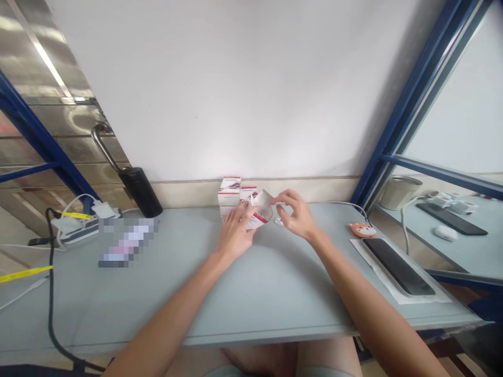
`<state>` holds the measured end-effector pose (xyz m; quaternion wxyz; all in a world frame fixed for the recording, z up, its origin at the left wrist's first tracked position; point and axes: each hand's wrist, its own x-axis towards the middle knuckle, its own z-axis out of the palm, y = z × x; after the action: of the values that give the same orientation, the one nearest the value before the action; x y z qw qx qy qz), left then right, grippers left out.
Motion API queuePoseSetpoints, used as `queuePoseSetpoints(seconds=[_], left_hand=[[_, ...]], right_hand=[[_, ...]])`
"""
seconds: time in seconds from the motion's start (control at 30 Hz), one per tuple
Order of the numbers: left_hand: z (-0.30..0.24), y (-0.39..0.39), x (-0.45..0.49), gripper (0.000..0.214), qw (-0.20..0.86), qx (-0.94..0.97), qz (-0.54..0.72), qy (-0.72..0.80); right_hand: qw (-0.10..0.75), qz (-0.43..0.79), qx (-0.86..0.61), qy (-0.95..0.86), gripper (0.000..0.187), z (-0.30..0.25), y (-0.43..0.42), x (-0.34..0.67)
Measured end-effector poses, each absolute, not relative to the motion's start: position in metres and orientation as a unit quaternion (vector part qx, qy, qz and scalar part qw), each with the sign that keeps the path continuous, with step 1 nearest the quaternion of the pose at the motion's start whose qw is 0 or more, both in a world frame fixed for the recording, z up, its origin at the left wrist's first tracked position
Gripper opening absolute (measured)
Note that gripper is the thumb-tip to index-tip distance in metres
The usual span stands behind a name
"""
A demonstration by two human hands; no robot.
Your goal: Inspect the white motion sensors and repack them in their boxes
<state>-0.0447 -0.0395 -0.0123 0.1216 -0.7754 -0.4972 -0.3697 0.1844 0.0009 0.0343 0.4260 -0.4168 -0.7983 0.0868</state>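
My left hand [238, 228] is closed around a small white-and-red carton [257, 220], which is tilted with its open end facing up and to the right. Its pale inside shows, and nothing can be made out in it. Beside that opening is my right hand [295, 213], thumb and fingers apart, with the fingertips close to the flap; whether they touch it I cannot tell. Under the right fingers, a small white item [279, 221] lies on the table, partly hidden. Just behind the left hand, similar cartons [229, 191] are stacked against the wall.
On the grey table [236, 298], a black cylinder [140, 191], a blurred-out flat object [128, 242] and a power strip [80, 230] with cables are at left. An orange animal-faced item [362, 230] and a phone [396, 266] on white paper lie right. Blue frames flank both sides.
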Motion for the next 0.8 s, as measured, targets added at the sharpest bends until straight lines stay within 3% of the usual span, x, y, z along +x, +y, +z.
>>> queuePoseSetpoints(seconds=[0.13, 0.53, 0.8], left_hand=[[-0.013, -0.039, -0.046, 0.070, 0.121, -0.781, -0.348, -0.504], [-0.010, -0.037, -0.047, 0.075, 0.105, -0.783, -0.322, -0.522], [-0.009, -0.039, -0.046, 0.078, 0.097, -0.790, -0.318, -0.516]], right_hand=[[0.375, 0.046, -0.287, -0.880, 0.024, 0.029, -0.013, 0.167], [0.374, 0.112, -0.343, -0.854, 0.002, 0.032, -0.004, 0.176], [0.388, 0.104, -0.515, -0.757, 0.022, 0.019, 0.025, 0.202]])
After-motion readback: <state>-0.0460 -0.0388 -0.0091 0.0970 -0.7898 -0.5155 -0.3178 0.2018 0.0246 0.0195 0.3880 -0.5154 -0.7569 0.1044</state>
